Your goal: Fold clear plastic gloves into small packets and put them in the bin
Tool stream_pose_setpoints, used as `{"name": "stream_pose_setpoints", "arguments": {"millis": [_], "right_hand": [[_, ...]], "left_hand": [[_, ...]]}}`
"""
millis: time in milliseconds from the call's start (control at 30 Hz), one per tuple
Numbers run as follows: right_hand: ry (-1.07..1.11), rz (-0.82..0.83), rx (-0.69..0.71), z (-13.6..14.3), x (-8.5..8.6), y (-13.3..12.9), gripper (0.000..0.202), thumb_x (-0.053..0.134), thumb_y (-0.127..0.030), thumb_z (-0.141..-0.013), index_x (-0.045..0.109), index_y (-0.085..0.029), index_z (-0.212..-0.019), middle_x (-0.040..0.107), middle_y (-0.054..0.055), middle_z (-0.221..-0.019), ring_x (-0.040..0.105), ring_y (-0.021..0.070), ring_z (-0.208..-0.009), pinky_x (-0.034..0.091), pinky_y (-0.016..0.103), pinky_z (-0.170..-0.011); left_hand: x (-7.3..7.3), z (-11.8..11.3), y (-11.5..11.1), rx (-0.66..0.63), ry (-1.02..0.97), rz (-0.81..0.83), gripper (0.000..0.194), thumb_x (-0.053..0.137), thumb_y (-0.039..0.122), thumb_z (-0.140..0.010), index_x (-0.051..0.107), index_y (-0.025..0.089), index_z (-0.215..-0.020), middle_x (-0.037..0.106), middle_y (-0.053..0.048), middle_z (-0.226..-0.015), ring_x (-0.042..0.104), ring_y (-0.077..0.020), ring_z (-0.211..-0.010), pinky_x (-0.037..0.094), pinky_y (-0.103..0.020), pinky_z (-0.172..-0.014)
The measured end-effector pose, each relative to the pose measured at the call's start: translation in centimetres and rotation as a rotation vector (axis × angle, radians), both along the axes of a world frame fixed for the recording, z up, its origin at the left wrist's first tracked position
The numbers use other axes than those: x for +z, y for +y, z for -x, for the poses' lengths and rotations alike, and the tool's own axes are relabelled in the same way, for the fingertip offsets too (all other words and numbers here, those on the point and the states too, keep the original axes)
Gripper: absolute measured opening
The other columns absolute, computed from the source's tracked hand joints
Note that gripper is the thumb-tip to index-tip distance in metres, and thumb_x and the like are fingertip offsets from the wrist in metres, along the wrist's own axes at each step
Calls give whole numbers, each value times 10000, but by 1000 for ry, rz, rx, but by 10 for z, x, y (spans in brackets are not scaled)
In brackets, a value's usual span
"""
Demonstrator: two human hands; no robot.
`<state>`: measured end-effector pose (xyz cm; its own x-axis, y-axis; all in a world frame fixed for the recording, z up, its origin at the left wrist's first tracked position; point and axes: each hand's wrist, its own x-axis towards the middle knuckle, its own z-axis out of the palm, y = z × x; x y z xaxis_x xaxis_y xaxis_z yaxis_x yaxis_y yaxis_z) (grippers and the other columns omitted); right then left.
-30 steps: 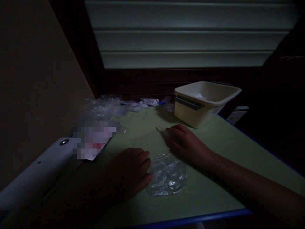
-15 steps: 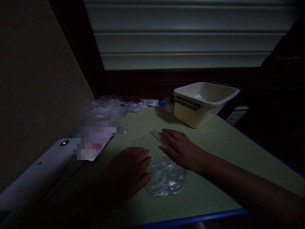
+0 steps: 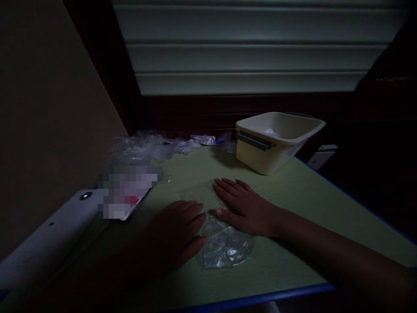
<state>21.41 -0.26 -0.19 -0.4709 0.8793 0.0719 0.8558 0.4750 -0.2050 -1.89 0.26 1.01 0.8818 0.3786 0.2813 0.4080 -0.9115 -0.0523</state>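
The left hand [image 3: 177,228] lies flat, fingers together, on the left edge of the crumpled clear plastic bag [image 3: 224,245] on the green table mat [image 3: 293,195]. The right hand [image 3: 243,204], fingers slightly spread, presses its far end. The bag seems mid-flattening; smoothing it further calls for even outward strokes.

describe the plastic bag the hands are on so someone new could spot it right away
On the green table, look at the near middle, in front of the cream tub. The clear plastic bag lies flat under the left hand and right hand. Unlike the crumpled plastic pile at the far left, it lies alone.
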Motion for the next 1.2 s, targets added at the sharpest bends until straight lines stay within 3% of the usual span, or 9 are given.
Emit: {"name": "stream_pose_setpoints", "arguments": {"millis": [133, 233, 367, 500, 600, 733, 933, 1200], "right_hand": [[189, -3, 14, -9, 3, 3, 699, 237, -537, -960, 274, -44, -1454, 262, 205, -1507, 261, 287, -1388, 266, 513, -1087], [195, 0, 57, -11, 1, 2, 659, 238, -503, -973, 297, -49, -1446, 260, 210, -1506, 237, 290, -1396, 252, 527, -1088], [194, -49, 66, -6, -2, 1, 559, 325, -461, -964, 455, -94, -1365, 400, 196, -1446, 330, 322, -1348, 256, 558, -1068], [329, -144, -56, -8, 1, 7, 421, 360, -331, -955, 576, -84, -1219, 599, 181, -1205, 557, 262, -1107, 436, 413, -945], [365, -167, -160, -17, 2, 14, 351, 386, -268, -938, 645, -78, -1079, 645, 170, -1004, 621, 250, -891, 492, 383, -799], [381, -133, -193, -24, -2, 19, 268, 479, -291, -915, 688, -129, -959, 651, 119, -905, 625, 222, -785, 493, 337, -708], [375, -73, -200, -15, -1, 16, 203, 627, -317, -839, 690, -142, -919, 635, 97, -884, 611, 213, -789, 476, 314, -701], [383, 1, -263, -14, 2, 15, 172, 588, -286, -843, 666, -154, -767, 630, 75, -765, 589, 190, -672, 428, 283, -587]], "left_hand": [[-1, 2, 0, -33, -50, 2, 280, 537, 198, -881, 525, 119, -1150, 588, -128, -1201, 537, -248, -1136, 455, -396, -979], [-2, 2, 0, -46, -60, 25, 271, 525, 192, -881, 533, 118, -1142, 590, -137, -1196, 537, -256, -1139, 458, -411, -979], [-4, 3, 2, -48, -65, 42, 256, 505, 197, -899, 542, 123, -1142, 594, -132, -1193, 531, -251, -1150, 450, -406, -993], [-8, 6, 8, 72, -126, 1, 270, 406, 215, -942, 546, 107, -1146, 591, -149, -1198, 540, -258, -1137, 473, -426, -962], [-10, 8, 14, 193, -128, -35, 297, 379, 239, -942, 568, 96, -1121, 595, -167, -1188, 560, -280, -1102, 498, -454, -915], [-9, 8, 19, 276, -56, -24, 299, 416, 244, -912, 590, 99, -1107, 616, -158, -1151, 583, -280, -1059, 508, -453, -891], [-5, 3, 20, 263, -5, 50, 214, 443, 176, -878, 636, 104, -939, 638, -157, -1089, 604, -284, -1008, 515, -448, -867], [-6, 3, 18, 225, -21, 41, 191, 455, 175, -873, 625, 122, -943, 642, -144, -1083, 608, -270, -991, 523, -429, -853]]}}
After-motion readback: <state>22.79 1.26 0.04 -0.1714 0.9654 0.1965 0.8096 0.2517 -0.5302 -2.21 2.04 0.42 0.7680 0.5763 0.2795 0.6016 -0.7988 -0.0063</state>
